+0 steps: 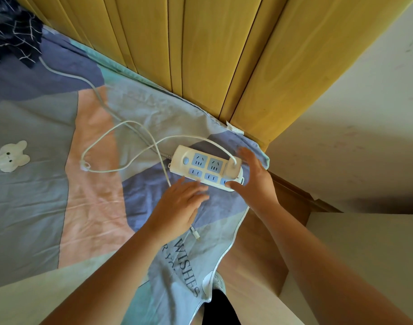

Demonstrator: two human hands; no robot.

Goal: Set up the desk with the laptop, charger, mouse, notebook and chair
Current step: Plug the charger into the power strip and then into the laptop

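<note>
On the bedsheet [95, 184], right hand [254, 179] open around power strip [205, 167].

Both open hands [214, 188] reach a power strip [206, 168] on bedsheet [60, 137]

power strip [206, 168] on bed [48, 118], near its right corner | headboard [224, 55] behind strip | charger [234, 164] plugged into strip's right end | cable [121, 146] looped left of strip | left hand [182, 202] in front of strip | right hand [252, 177] at its right end
</note>
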